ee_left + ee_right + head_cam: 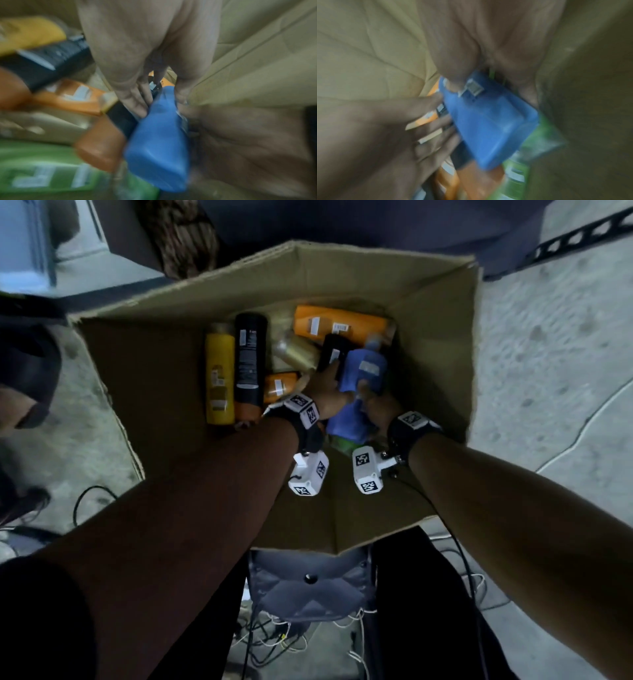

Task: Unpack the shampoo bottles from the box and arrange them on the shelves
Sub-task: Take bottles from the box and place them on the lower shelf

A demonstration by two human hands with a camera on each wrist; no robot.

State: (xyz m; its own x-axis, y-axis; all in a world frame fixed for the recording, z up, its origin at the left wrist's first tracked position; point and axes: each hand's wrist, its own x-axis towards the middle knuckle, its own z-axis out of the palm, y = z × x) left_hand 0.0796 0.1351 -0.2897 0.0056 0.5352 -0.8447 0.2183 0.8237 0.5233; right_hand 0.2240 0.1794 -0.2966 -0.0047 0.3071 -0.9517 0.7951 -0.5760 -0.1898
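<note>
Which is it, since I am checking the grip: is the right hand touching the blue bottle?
Touching. The right wrist view shows the right hand with its thumb pressed on the blue bottle.

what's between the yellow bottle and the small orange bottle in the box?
A black bottle lies between the yellow bottle and the small orange bottle, all inside the box. Clearest in the head view.
</note>
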